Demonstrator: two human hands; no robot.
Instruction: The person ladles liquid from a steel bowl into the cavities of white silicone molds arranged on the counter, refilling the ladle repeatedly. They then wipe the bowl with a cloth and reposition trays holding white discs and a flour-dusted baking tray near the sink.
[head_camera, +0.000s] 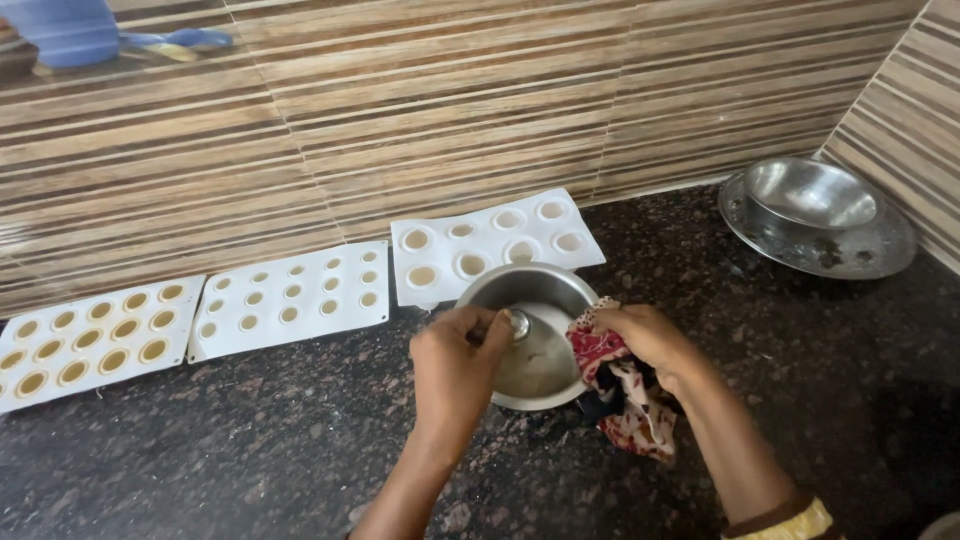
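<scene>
Partly hidden spoon (516, 324) in left hand's (455, 365) grip; right hand (645, 335) clutches cloth (625, 395) on pot (535, 340).

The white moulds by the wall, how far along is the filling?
Looks done: the left mould and the middle mould hold tan filling in every cavity visible. In hand: the left hand holds a spoon inside the steel pot, while the right hand grips its rim through a patterned cloth. Left: the right mould seems only partly filled.
</scene>
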